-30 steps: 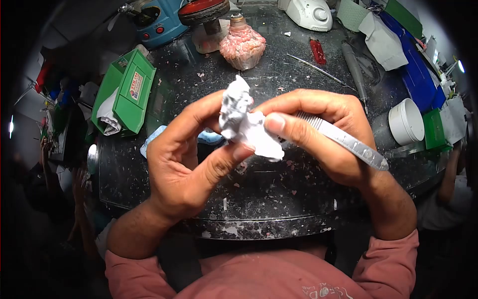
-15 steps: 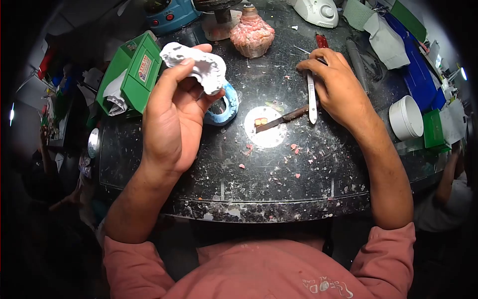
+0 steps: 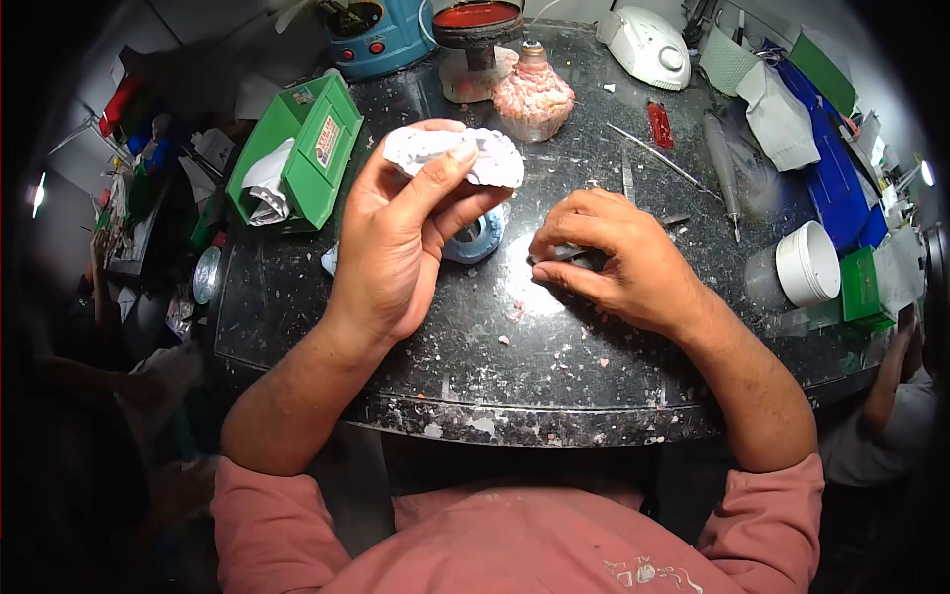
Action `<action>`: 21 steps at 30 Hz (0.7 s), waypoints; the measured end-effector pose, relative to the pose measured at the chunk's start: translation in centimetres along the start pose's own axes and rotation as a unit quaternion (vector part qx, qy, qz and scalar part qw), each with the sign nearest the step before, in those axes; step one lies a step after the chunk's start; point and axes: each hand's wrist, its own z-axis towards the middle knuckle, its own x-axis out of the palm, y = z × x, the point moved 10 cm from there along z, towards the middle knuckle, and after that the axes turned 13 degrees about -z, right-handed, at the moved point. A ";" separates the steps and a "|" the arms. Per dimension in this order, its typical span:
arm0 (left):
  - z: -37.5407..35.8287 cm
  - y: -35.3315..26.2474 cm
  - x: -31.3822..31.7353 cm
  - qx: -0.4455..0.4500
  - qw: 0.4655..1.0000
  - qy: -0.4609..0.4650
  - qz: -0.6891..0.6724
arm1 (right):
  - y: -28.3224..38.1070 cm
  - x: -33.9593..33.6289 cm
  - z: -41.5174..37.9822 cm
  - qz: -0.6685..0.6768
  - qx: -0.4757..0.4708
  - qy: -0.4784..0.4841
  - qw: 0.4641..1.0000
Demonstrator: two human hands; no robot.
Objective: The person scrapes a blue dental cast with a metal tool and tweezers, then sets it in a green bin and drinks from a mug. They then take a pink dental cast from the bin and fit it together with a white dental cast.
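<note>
My left hand (image 3: 401, 233) holds up a white plaster dental cast (image 3: 500, 158), thumb on its near face and fingers behind. Below it on the bench lies a blue horseshoe-shaped mould (image 3: 480, 243), partly covered by that hand. My right hand (image 3: 628, 262) is low over a bright white disc (image 3: 529, 287), its fingers curled and fingertips close together. What they pinch, if anything, is hidden. A metal blade-like tool (image 3: 627, 178) sticks out beyond the knuckles, and the end of a dark tool (image 3: 676, 220) shows beside the hand.
Behind stands a wax-covered burner (image 3: 534, 94), near a red-topped dark stand (image 3: 479, 20). To the left is a green bin (image 3: 327, 148). On the right lie a thin metal tool (image 3: 663, 158), a red-handled tool (image 3: 659, 124), a grey handpiece (image 3: 722, 173) and a white tub (image 3: 807, 262).
My right hand has left the metal tools at the right and come down over the white disc. My left hand, still holding the cast, has turned it and appears further right.
</note>
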 end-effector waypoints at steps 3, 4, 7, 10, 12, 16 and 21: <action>-0.1 0.8 0.3 -0.049 0.998 0.034 -0.006 | 0.0 -0.6 0.2 0.019 -0.016 -0.019 1.000; -0.2 0.9 0.5 -0.058 0.998 0.028 -0.011 | 0.2 -0.9 0.2 0.015 -0.032 -0.033 0.999; -0.3 1.4 0.2 -0.089 0.994 0.024 -0.053 | -0.3 -2.4 0.0 0.035 0.000 -0.082 0.996; -0.5 1.3 0.3 -0.093 0.995 0.009 -0.029 | -1.8 -3.6 -0.4 0.124 0.080 -0.143 0.979; -0.7 1.4 0.1 -0.099 0.995 -0.003 -0.021 | -2.8 -3.9 -0.7 0.181 0.115 -0.176 0.961; -0.9 1.7 0.4 -0.113 0.992 0.007 -0.045 | -4.2 -2.4 -1.2 0.402 0.227 -0.124 0.878; -0.4 1.6 0.0 -0.101 0.991 -0.005 -0.083 | -5.0 -2.1 -0.9 0.358 0.193 -0.126 0.905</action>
